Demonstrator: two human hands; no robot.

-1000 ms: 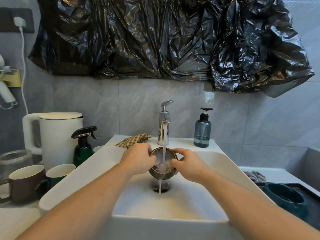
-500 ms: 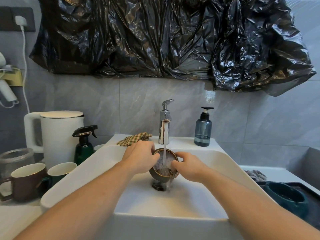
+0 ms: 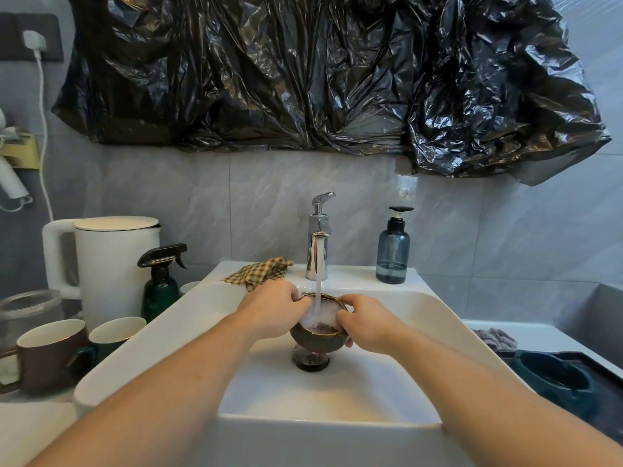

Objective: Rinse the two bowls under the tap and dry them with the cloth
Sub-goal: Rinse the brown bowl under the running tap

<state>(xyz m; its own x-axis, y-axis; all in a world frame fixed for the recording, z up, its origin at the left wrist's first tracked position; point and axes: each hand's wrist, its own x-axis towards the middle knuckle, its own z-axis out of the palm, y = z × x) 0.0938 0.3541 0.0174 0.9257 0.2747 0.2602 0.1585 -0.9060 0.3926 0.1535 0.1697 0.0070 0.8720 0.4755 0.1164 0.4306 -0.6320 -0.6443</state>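
While water runs, both hands (image 3: 274,313) grip the bowl (image 3: 317,338).

View from above a white sink (image 3: 141,345): 2 bare hands hold 1 dark bowl (image 3: 317,340) over the drain (image 3: 312,360). Left hand (image 3: 271,311) curls round the bowl's left rim, right hand (image 3: 365,323) grips the right rim w/ fingers (image 3: 344,303) over the far edge. Water from the chrome tap (image 3: 318,246) falls btwn the fingers into the bowl, foaming. Just beyond the left fingers lies a checked cloth (image 3: 261,273). Beyond the right fingers stands a blue soap bottle (image 3: 393,252). Far right of the right hand, a teal bowl (image 3: 556,379) on a dark tray.
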